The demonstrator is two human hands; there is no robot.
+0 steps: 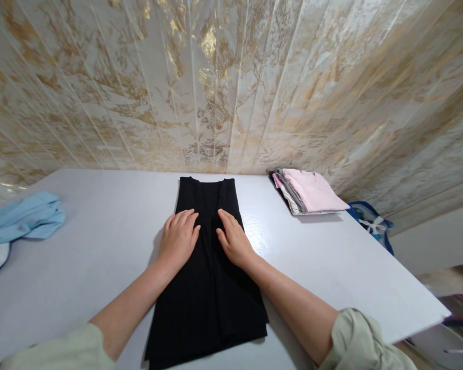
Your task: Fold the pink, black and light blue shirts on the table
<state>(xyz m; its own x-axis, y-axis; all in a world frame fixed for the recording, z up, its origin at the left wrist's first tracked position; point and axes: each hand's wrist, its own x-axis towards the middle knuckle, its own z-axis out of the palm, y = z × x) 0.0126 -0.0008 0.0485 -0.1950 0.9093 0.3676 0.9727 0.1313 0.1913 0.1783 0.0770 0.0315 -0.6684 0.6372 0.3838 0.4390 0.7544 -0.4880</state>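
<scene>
I see 1 black garment (208, 277) lying flat on the white table (332, 267), folded lengthwise into a long, narrow strip. It runs straight away from me, its far end squared off with a shallow dip like a neckline, its near end wider with 2 layers showing at the right corner. My left hand (178, 239) and right hand (234, 240) both press palm down, fingers spread flat, on its upper half, side by side, a narrow band of cloth showing between them. Most of the fabric stretches below my palms, smooth and plain.
</scene>
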